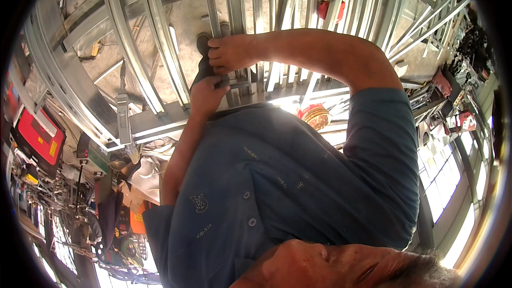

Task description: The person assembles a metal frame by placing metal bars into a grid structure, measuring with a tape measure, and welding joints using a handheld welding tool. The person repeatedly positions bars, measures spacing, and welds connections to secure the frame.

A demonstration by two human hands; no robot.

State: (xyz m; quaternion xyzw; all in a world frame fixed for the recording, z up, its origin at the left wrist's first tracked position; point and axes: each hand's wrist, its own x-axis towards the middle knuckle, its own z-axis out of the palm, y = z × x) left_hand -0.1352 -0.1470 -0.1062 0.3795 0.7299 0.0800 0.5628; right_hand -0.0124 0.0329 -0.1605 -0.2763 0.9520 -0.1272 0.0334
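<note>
My right hand point(234, 54) reaches across from the right, its fingers curled over a long grey metal bar point(211, 5) of the frame. Just below it, my left hand point(207, 97) is closed beside a short metal piece point(238, 83); what its fingers grip is hidden. A dark, rounded thing point(202, 42), possibly a shoe, shows beside the right fingertips. Both hands are close together over the metal frame point(173, 117), which runs in front of my body.
Parallel metal bars point(128, 37) span the floor ahead. Among them lies a red object point(330, 10). A locking clamp point(123, 112) grips the frame at left. A red case point(40, 133) stands far left. Beside my waist is a round, ridged brownish thing point(316, 117).
</note>
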